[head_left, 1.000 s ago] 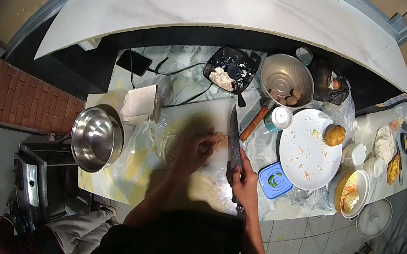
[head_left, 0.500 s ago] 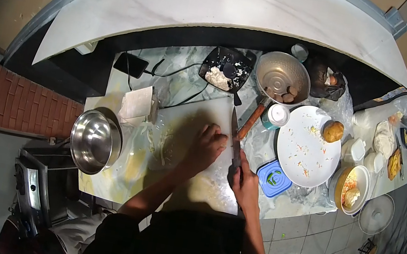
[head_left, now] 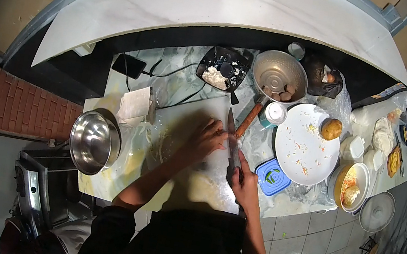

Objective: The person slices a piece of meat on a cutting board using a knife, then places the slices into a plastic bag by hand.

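My right hand (head_left: 245, 182) is wrapped round the dark handle of a kitchen knife (head_left: 231, 137), its long blade pointing away from me along the right side of a white cutting board (head_left: 210, 182). Close to the blade's left side, my left hand (head_left: 205, 141) rests on the board with its fingers curled together. Whatever lies under those fingertips is hidden or too small to name. Pale shreds are scattered on the board's left part, in the shadow of my arm.
Left stands a steel bowl (head_left: 94, 143). Behind the board are a black dish (head_left: 223, 69) with white food and a saucepan (head_left: 280, 78), its handle reaching toward the knife. A white plate (head_left: 306, 145) with a potato (head_left: 331, 129) and a blue lid (head_left: 272, 177) lie right.
My left hand has shifted slightly, its fingers a little less tightly bunched beside the blade. My right hand keeps its grip on the knife. The whole view has moved a little.
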A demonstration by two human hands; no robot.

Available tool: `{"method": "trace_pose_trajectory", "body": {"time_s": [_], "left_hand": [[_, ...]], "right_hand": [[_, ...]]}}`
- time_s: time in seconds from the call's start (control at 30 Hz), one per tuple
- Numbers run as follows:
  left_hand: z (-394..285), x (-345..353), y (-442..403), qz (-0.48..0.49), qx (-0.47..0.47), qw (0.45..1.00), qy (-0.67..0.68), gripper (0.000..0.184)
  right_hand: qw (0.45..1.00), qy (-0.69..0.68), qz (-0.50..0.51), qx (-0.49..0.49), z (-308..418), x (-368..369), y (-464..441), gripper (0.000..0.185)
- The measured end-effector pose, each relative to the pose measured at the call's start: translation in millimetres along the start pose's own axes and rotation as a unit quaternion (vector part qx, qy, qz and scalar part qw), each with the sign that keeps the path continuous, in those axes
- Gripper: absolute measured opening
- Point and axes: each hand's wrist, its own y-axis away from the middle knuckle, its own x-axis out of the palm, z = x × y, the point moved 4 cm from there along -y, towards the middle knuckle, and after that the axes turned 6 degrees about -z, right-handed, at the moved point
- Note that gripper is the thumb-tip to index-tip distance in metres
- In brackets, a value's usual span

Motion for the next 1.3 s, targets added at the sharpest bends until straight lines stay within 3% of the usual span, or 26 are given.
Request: {"method": "trace_pose_trajectory", "body": {"time_s": [0.1,0.17,0.3,0.37,0.5,0.57,0.6,0.67,0.8,0.9,0.97,1.07,1.17,1.3], "left_hand": [[15,14,11,-0.010,0.043,0.999,-0.014,0.030],[24,19,17,-0.020,0.034,0.999,0.035,0.046],[17,10,11,-0.060,0.083,0.995,-0.010,0.047],[18,12,8,0.005,0.065,0.998,-0.010,0.044],[1,-5,2,-0.030,0.100,0.992,-0.077,0.040],[1,-8,-2,0.057,0.065,0.993,-0.081,0.022],[1,-8,0,0.057,0.065,0.993,-0.081,0.022],[3,-11,3,0.015,0.035,0.998,0.058,0.028],[-1,-17,1,-0.031,0.063,0.997,0.035,0.028],[-7,-21,-5,-0.026,0.067,0.997,0.014,0.030],[-6,-15,-10,0.076,0.031,0.997,0.011,0.029],[-5,-16,-6,0.016,0.062,0.998,-0.007,0.020],[-1,-10,-10,0.079,0.026,0.996,-0.004,0.019],[-1,-8,-11,0.073,0.025,0.997,0.000,0.016]], "right_hand": [[1.000,0.000,-0.005,-0.016,-1,0,1,0.056],[1.000,0.003,-0.010,-0.025,-3,2,2,0.056],[0.995,0.053,-0.041,-0.069,-6,2,4,0.058],[0.995,0.064,-0.036,-0.072,-8,3,5,0.060],[0.992,0.087,-0.032,-0.080,-12,3,4,0.064],[0.992,0.091,-0.027,-0.084,-14,3,4,0.066],[0.992,0.096,-0.031,-0.080,-14,2,3,0.066],[0.991,0.100,-0.034,-0.076,-15,0,3,0.066],[0.992,0.107,-0.024,-0.062,-13,-3,2,0.066],[0.992,0.105,-0.023,-0.062,-12,-5,2,0.066],[0.992,0.104,-0.025,-0.065,-12,-5,2,0.066],[0.992,0.111,-0.021,-0.065,-17,-3,3,0.068],[0.990,0.114,-0.027,-0.074,-19,-3,2,0.067],[0.989,0.129,-0.042,-0.055,-17,-4,1,0.061]]}}
